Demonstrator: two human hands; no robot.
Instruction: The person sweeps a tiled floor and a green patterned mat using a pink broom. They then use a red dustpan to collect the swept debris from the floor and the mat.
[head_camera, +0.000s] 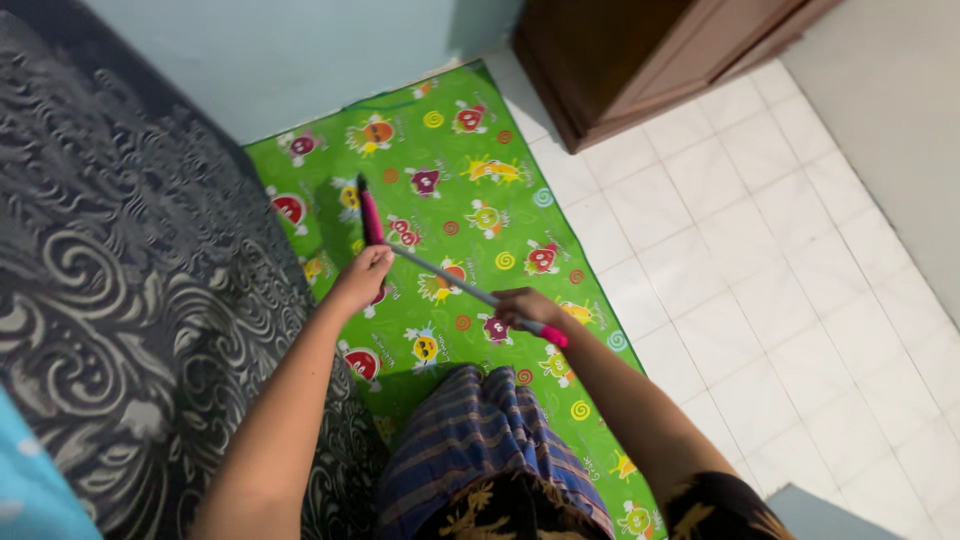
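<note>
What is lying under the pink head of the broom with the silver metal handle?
Under the pink broom head lies the green cartoon-printed floor mat. The left hand and right hand hold the handle. The floor beneath the mat is covered.

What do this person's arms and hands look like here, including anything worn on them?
Both forearms are bare, with no watch, bracelet or glove on the left hand or the right hand. A dark sleeve with a yellowish pattern covers the right upper arm. No sleeve shows on the left arm. Rings cannot be made out.
</note>
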